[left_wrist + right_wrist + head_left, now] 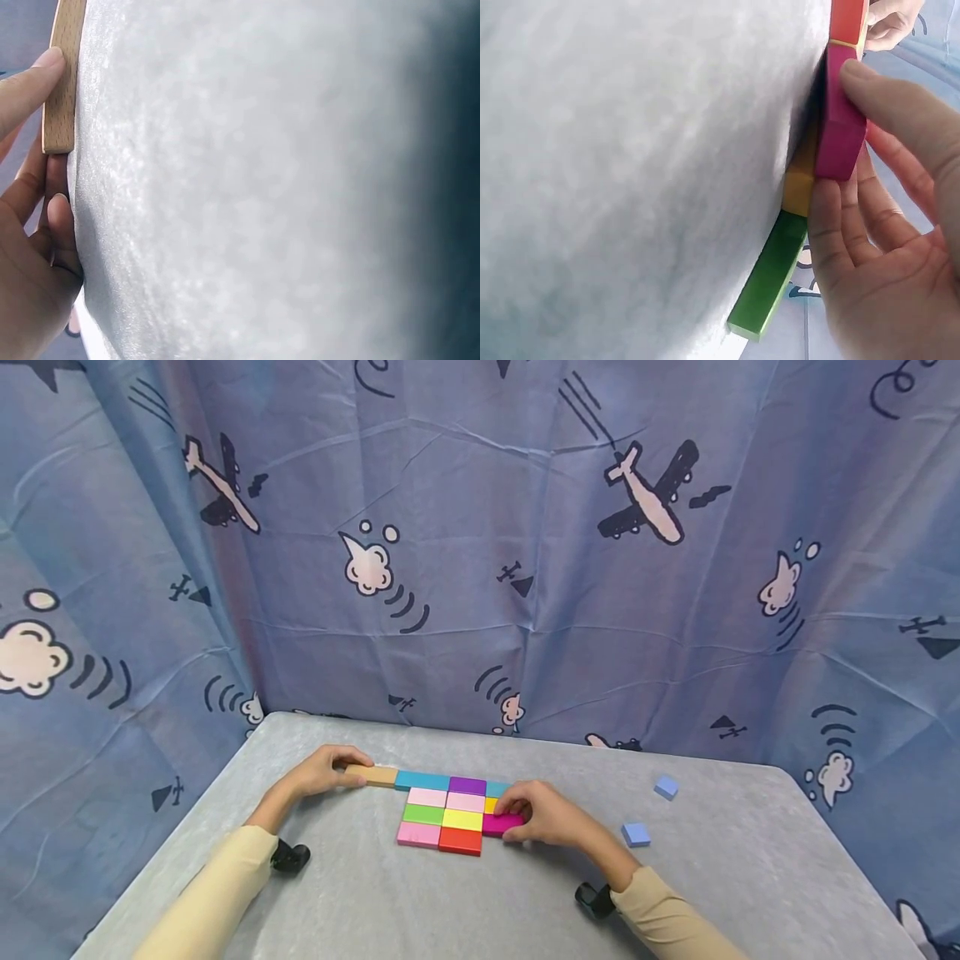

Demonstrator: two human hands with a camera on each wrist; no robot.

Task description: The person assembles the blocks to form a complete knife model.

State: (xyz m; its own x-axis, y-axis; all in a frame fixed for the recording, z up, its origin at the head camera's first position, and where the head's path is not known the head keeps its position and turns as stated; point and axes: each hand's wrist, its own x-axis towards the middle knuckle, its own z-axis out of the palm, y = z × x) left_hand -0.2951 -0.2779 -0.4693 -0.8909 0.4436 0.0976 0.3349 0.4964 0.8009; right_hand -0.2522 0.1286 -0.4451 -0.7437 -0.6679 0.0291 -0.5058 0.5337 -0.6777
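Note:
At the left end of a row of flat blocks, my left hand (330, 770) holds a plain wooden block (381, 776) between thumb and fingers. The left wrist view shows the thumb on the wood's near side. My right hand (546, 814) pinches a magenta block (843, 112), its thumb on the near face and its fingers behind. That block sits right of the yellow block (462, 820) and red block (460, 841). An orange-yellow block (799, 176) and a dark green block (769, 277) show beyond it; in the head view the hand hides the green one.
A blue block (423, 780) and a purple block (467, 786) continue the back row. Pink blocks (420, 835) and a light green block (423, 813) lie before it. Two loose light-blue blocks (666, 787) rest at right. A patterned curtain (480, 568) hangs behind the table (360, 902).

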